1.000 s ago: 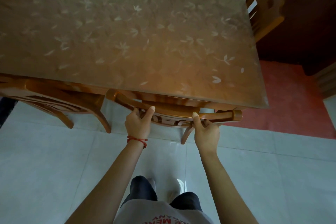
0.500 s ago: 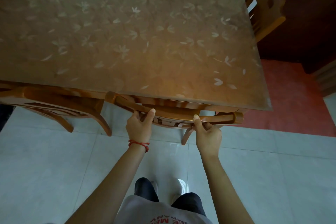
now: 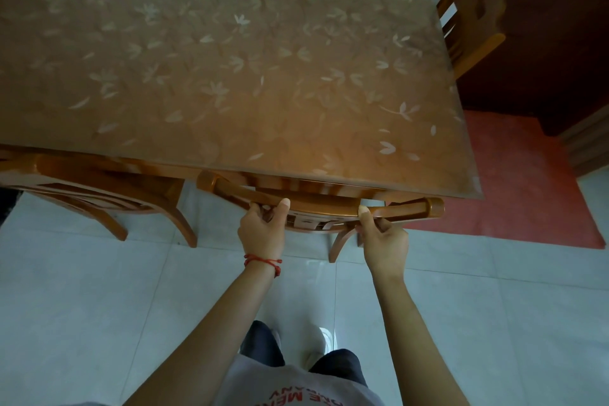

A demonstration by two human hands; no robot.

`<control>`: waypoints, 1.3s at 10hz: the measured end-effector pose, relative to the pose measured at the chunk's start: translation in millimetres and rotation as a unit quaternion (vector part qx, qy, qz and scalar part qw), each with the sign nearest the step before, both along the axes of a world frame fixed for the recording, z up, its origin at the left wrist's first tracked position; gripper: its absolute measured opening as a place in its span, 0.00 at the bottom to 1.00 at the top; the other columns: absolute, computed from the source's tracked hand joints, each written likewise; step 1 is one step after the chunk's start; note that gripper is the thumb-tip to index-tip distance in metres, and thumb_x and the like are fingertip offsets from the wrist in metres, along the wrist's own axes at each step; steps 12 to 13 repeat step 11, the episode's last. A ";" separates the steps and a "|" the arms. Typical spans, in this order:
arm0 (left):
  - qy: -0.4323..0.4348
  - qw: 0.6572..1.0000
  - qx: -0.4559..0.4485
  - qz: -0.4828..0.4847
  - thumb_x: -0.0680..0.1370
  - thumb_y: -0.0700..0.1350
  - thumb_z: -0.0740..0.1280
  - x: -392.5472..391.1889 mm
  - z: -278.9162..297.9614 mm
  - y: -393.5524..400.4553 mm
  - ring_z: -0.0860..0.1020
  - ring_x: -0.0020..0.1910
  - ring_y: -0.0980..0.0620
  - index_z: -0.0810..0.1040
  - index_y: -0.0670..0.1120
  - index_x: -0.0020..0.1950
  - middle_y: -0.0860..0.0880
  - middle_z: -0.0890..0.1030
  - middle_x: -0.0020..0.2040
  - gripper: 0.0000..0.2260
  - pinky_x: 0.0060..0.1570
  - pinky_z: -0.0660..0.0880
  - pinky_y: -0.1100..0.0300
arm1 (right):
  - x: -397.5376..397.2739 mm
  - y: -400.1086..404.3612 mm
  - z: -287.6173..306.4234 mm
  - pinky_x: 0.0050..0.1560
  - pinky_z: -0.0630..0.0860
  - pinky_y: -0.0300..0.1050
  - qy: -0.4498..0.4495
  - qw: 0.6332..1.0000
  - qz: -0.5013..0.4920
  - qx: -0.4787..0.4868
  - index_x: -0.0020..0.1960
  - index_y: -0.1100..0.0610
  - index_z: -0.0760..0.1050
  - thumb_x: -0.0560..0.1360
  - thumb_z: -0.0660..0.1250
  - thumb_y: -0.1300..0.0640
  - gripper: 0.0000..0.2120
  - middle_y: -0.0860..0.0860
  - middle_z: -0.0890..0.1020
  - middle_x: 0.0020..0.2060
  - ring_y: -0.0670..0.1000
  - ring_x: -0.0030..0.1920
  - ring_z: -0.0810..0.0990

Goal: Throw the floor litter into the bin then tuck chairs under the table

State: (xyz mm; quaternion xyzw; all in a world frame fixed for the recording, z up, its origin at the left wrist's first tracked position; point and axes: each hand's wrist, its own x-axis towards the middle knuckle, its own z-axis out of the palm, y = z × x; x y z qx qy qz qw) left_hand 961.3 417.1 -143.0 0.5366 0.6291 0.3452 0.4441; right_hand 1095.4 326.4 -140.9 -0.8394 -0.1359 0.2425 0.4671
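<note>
Head view: our left hand (image 3: 262, 234) grips the top rail of the near chair (image 3: 316, 204), thumb on top, fingers curled beneath. Our right hand (image 3: 384, 242) grips the same rail further right, thumb pressed on its upper face. The rail's long axis runs left to right, parallel with the near edge of the table (image 3: 230, 76); its seat points under the table. A second chair (image 3: 99, 188) sits tucked just left of it.
</note>
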 end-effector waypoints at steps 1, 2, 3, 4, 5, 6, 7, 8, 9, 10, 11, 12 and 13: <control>0.003 1.000 -0.004 0.002 0.73 0.50 0.69 1.5 -0.9 -1.0 0.76 0.38 0.48 0.76 0.36 0.40 0.44 0.79 0.37 0.16 0.39 0.70 0.61 | 2.4 -2.2 -1.2 0.31 0.68 0.36 0.000 1.000 0.005 0.001 0.36 0.63 0.79 0.74 0.64 0.45 0.21 0.52 0.80 0.28 0.48 0.30 0.77; 0.004 1.000 -0.008 0.004 0.73 0.50 0.69 1.3 -1.5 -0.8 0.76 0.38 0.48 0.76 0.36 0.39 0.44 0.79 0.36 0.15 0.42 0.70 0.59 | 2.3 -2.5 -0.9 0.31 0.68 0.37 0.001 1.000 0.009 0.003 0.33 0.62 0.77 0.74 0.64 0.45 0.21 0.53 0.79 0.27 0.50 0.30 0.77; 0.008 1.000 -0.009 0.007 0.73 0.49 0.69 2.5 -0.6 -1.2 0.76 0.38 0.48 0.76 0.36 0.40 0.44 0.79 0.37 0.15 0.41 0.70 0.59 | 1.5 -2.1 0.1 0.31 0.67 0.37 0.007 1.000 0.010 0.002 0.30 0.60 0.74 0.74 0.64 0.45 0.21 0.50 0.76 0.24 0.48 0.27 0.74; 0.006 1.000 -0.012 0.009 0.73 0.49 0.69 2.8 1.4 -1.5 0.76 0.38 0.48 0.75 0.37 0.39 0.43 0.78 0.37 0.14 0.40 0.68 0.61 | 1.3 -2.5 0.9 0.29 0.63 0.36 0.006 1.000 0.011 -0.001 0.26 0.56 0.69 0.74 0.65 0.46 0.22 0.47 0.71 0.21 0.45 0.25 0.69; 0.001 1.000 -0.015 0.006 0.73 0.49 0.68 1.9 1.9 -1.7 0.76 0.38 0.48 0.76 0.35 0.40 0.43 0.78 0.37 0.15 0.36 0.68 0.63 | 0.9 -2.9 2.0 0.30 0.63 0.36 0.005 1.000 0.014 0.002 0.25 0.55 0.67 0.74 0.65 0.46 0.22 0.47 0.70 0.21 0.45 0.25 0.68; -0.004 1.000 -0.018 0.004 0.73 0.49 0.68 1.9 0.8 -1.9 0.76 0.38 0.48 0.76 0.35 0.41 0.43 0.78 0.37 0.16 0.33 0.67 0.65 | -0.4 -2.4 4.0 0.31 0.64 0.37 0.005 1.000 0.015 0.008 0.26 0.54 0.67 0.74 0.65 0.47 0.21 0.46 0.71 0.22 0.45 0.25 0.69; 0.002 1.000 -0.027 0.002 0.73 0.50 0.68 1.5 3.7 -3.2 0.74 0.38 0.47 0.74 0.37 0.39 0.43 0.77 0.36 0.15 0.35 0.66 0.62 | -2.7 -3.1 8.8 0.30 0.64 0.36 0.005 1.000 0.021 -0.002 0.26 0.53 0.65 0.74 0.65 0.46 0.21 0.46 0.69 0.23 0.44 0.26 0.68; 0.015 0.999 -0.025 -0.018 0.74 0.50 0.67 -0.5 7.7 -4.9 0.74 0.40 0.46 0.75 0.35 0.43 0.42 0.77 0.38 0.16 0.40 0.69 0.59 | -3.7 -5.2 12.7 0.29 0.61 0.35 -0.007 0.999 0.031 -0.007 0.27 0.52 0.62 0.75 0.64 0.46 0.22 0.46 0.68 0.24 0.44 0.27 0.66; 0.047 0.997 -0.026 -0.053 0.75 0.51 0.65 -5.7 9.8 -7.1 0.76 0.48 0.42 0.75 0.34 0.53 0.40 0.79 0.46 0.19 0.46 0.69 0.57 | -3.7 -11.3 16.7 0.29 0.62 0.34 -0.008 0.997 0.072 -0.035 0.31 0.53 0.65 0.76 0.61 0.46 0.19 0.47 0.72 0.28 0.44 0.30 0.70; 0.094 0.992 0.016 -0.087 0.76 0.50 0.63 -15.5 6.9 -16.4 0.74 0.59 0.40 0.71 0.35 0.63 0.37 0.78 0.57 0.22 0.54 0.70 0.54 | -3.0 -25.0 17.1 0.37 0.67 0.38 -0.050 0.990 0.122 -0.041 0.42 0.59 0.73 0.78 0.59 0.49 0.15 0.52 0.79 0.37 0.51 0.39 0.76; 0.108 0.984 0.037 -0.134 0.77 0.49 0.63 -25.8 13.2 -33.6 0.68 0.67 0.42 0.63 0.38 0.70 0.39 0.72 0.66 0.26 0.64 0.65 0.53 | -8.0 -40.8 30.0 0.44 0.67 0.38 -0.087 0.983 0.153 -0.048 0.53 0.61 0.76 0.78 0.59 0.51 0.14 0.54 0.80 0.44 0.54 0.47 0.79; 0.108 0.984 0.037 -0.134 0.77 0.49 0.63 -25.8 13.2 -33.6 0.68 0.67 0.42 0.63 0.38 0.70 0.39 0.72 0.66 0.26 0.64 0.65 0.53 | -8.0 -40.8 30.0 0.44 0.67 0.38 -0.087 0.983 0.153 -0.048 0.53 0.61 0.76 0.78 0.59 0.51 0.14 0.54 0.80 0.44 0.54 0.47 0.79; 0.108 0.984 0.037 -0.134 0.77 0.49 0.63 -25.8 13.2 -33.6 0.68 0.67 0.42 0.63 0.38 0.70 0.39 0.72 0.66 0.26 0.64 0.65 0.53 | -8.0 -40.8 30.0 0.44 0.67 0.38 -0.087 0.983 0.153 -0.048 0.53 0.61 0.76 0.78 0.59 0.51 0.14 0.54 0.80 0.44 0.54 0.47 0.79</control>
